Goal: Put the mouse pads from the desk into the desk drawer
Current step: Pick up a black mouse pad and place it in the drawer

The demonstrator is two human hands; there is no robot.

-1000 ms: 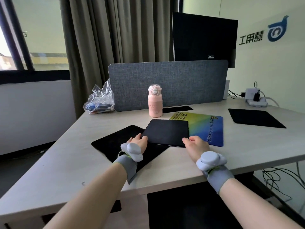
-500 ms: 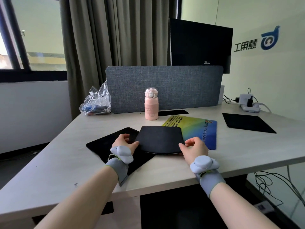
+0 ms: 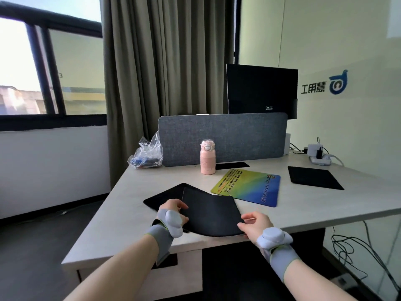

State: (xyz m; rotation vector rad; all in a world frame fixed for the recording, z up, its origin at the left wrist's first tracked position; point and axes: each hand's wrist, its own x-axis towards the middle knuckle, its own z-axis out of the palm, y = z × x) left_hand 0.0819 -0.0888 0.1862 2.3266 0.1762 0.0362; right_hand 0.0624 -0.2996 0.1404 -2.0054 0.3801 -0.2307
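Note:
Both hands hold a black mouse pad [image 3: 211, 211] lifted off the desk near its front edge, sagging in the middle. My left hand [image 3: 173, 210] grips its left edge and my right hand [image 3: 256, 224] pinches its near right corner. Under it lies a second black mouse pad [image 3: 160, 198]. A colourful blue-green mouse pad [image 3: 249, 187] lies just behind to the right, and another black mouse pad [image 3: 312, 178] sits further right. Below the desktop's front left, the desk drawer [image 3: 138, 276] shows its closed front with a dark handle slot.
A pink bottle [image 3: 207, 157] stands mid-desk before a grey fabric divider [image 3: 223, 137]. A clear plastic bag [image 3: 147, 154] lies at the back left, a power strip [image 3: 319, 156] with plugs at the back right. A dark monitor [image 3: 261, 90] stands behind. Cables hang under the right side.
Both hands have pulled the black mouse pad toward the desk's front edge and lifted it, uncovering the colourful pad. The camera has drawn back, bringing the drawer front into view.

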